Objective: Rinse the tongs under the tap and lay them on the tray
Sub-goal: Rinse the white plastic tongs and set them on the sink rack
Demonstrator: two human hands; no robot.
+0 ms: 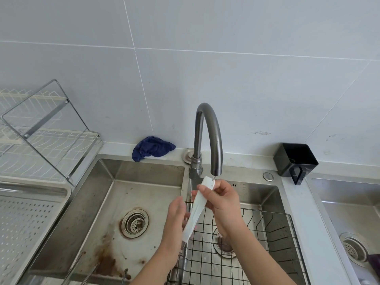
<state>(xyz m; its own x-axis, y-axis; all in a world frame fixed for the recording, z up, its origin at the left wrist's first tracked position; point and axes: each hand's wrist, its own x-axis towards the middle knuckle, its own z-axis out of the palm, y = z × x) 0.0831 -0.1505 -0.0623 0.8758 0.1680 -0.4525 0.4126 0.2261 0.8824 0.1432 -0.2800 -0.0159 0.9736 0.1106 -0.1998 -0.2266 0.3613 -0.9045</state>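
White tongs (pixel 196 208) stand tilted over the divider between the two sink basins, with their upper end right under the spout of the grey curved tap (pixel 213 140). A thin trickle of water meets that upper end. My right hand (pixel 222 202) pinches the upper part, thumb on the front face. My left hand (pixel 176 217) holds the lower part, and a fingertip shows round the far side. The perforated metal tray (pixel 30 223) lies at the left of the sink.
A wire basket (pixel 267 243) sits in the right basin. The left basin (pixel 107 202) is stained, with thin metal utensils (pixel 82 268) at its near edge. Behind are a dish rack (pixel 47 145), a blue cloth (pixel 152 148) and a black cup (pixel 296 159).
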